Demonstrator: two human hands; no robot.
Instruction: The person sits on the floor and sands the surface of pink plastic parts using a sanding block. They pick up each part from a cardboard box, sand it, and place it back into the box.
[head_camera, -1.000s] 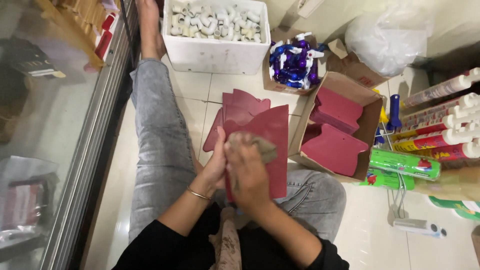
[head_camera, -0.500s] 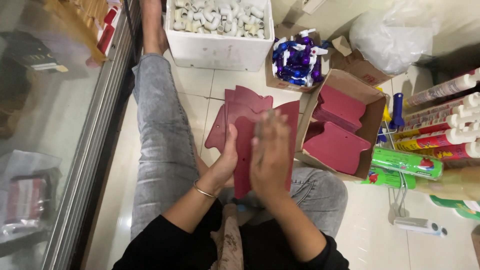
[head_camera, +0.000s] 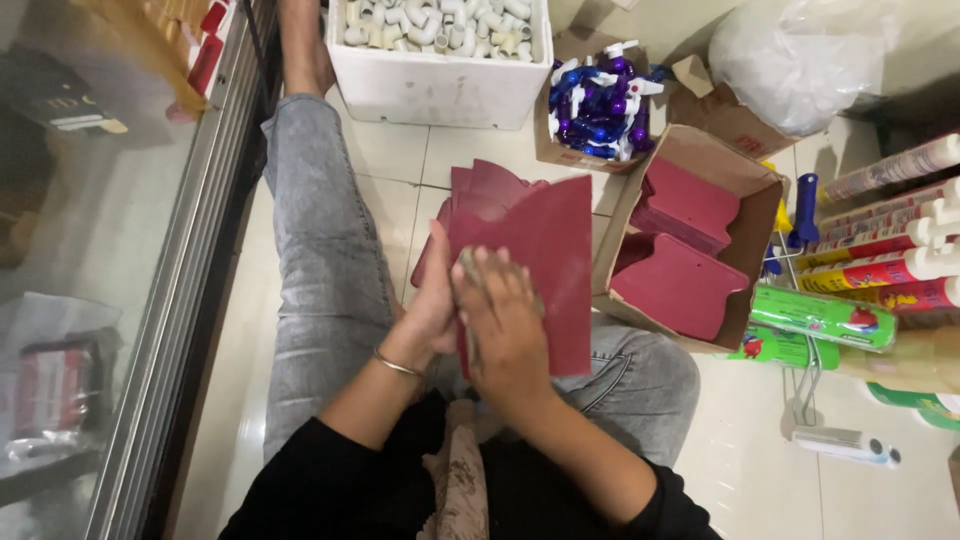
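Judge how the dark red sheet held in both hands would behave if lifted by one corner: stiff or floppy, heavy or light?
The dark red sheet stands flat above the left hand and right hand without drooping, so it is probably fairly stiff. It looks thin, so likely light. Its matte surface suggests it would not slip easily, though that is uncertain.

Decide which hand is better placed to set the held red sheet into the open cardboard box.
Right hand, probably: it lies on the red sheet, on the side nearer the cardboard box. The left hand grips the far edge.
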